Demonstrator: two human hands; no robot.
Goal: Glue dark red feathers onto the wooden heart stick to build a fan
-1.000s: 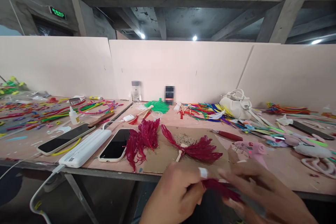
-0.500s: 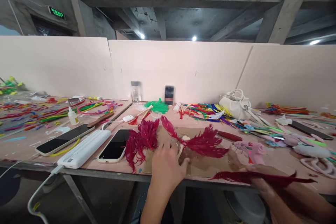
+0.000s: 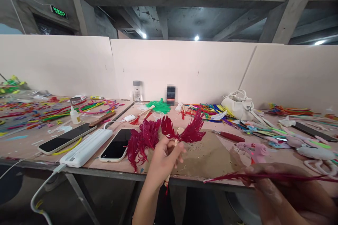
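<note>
My left hand (image 3: pixel 167 153) is closed round the pale handle of a small feather fan (image 3: pixel 194 129). Dark red feathers spread to both sides at the fan's top, and a red tassel hangs from its lower end. At the lower right, my right hand (image 3: pixel 287 190) pinches a single dark red feather (image 3: pixel 227 177), its quill end pointing left. Just left of the fan lies a heap of dark red feathers (image 3: pixel 142 139), partly over a phone (image 3: pixel 116 145). Under my left hand is a brown cardboard sheet (image 3: pixel 211 158).
A pink glue gun (image 3: pixel 255 151) and a red-handled tool (image 3: pixel 229 136) lie right of the cardboard. On the left are a white power bank (image 3: pixel 86 147) with cable and another phone (image 3: pixel 67 137). Behind stand a white handbag (image 3: pixel 236 105) and green feathers (image 3: pixel 159 105).
My left hand has taken hold of the fan's handle and raised it off the cardboard, tilting it upright. My right hand still holds its feather, now turned more edge-on.
</note>
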